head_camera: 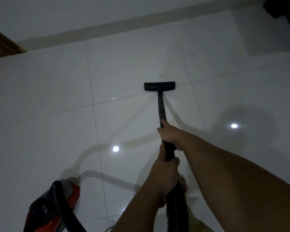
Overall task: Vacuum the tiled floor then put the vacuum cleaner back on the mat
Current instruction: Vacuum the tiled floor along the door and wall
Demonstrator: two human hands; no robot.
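Observation:
A black vacuum wand [161, 108] runs from my hands down to its flat black floor head [159, 86], which lies on the glossy white tiled floor [57, 101] at a grout line. My right hand [170, 135] grips the wand higher up. My left hand [166, 173] grips it just below, where the ribbed black hose [175, 208] begins. The red and black vacuum cleaner body [57, 205] stands on the tiles at the lower left, close to me. No mat is in view.
A white wall with a pale skirting strip [124, 24] runs along the far side. A brown wooden door edge [2, 42] is at the far left. Something dark [285, 5] fills the top right corner. My bare foot [184, 183] shows under the hose.

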